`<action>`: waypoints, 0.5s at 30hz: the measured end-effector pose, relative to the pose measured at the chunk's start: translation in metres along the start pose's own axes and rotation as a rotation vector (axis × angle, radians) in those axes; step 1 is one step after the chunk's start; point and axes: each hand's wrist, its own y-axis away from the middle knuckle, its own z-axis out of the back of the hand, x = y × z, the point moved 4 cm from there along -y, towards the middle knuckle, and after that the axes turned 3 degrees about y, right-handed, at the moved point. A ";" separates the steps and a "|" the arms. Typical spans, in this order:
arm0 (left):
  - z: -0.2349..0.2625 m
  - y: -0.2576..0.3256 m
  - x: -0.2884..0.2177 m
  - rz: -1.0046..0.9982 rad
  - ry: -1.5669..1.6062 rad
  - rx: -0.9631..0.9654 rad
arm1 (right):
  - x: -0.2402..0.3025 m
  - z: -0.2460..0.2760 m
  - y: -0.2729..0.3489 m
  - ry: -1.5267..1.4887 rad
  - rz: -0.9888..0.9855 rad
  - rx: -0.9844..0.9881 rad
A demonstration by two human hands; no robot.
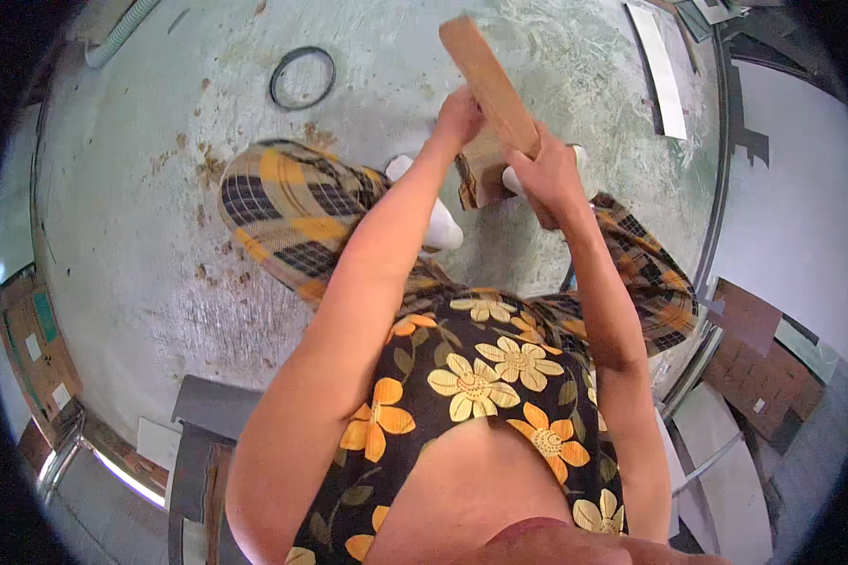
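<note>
My right hand [548, 176] is wrapped round a long flat wooden bat [488, 75], whose wide end slants up and away to the left. Part of the narrower end shows below the fist. Just left of the bat, my left hand [460, 117] is closed near the top of a brown block [487, 171]; its fingertips are partly hidden, so what they hold cannot be made out. The block stands on the floor between my feet, and one side has a dark, rough edge. White footwear [445, 229] shows beside it, under my left forearm.
A thin black ring [274, 87] lies on the stained concrete floor [160, 179] ahead to the left. Far left is a grey ribbed hose [122, 33]. A white strip [665, 80] lies at the far right. Cardboard [758, 365] leans at the near right, with more cardboard [36, 337] at the left.
</note>
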 end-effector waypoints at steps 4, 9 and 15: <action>-0.011 -0.003 -0.055 0.147 0.202 0.059 | 0.018 0.043 0.012 -0.161 -0.059 -0.010; 0.011 -0.007 -0.046 0.173 0.048 0.070 | 0.043 0.046 0.014 -0.318 0.039 -0.132; 0.000 -0.002 -0.028 0.070 0.122 0.016 | -0.004 0.011 0.000 -0.073 -0.030 -0.034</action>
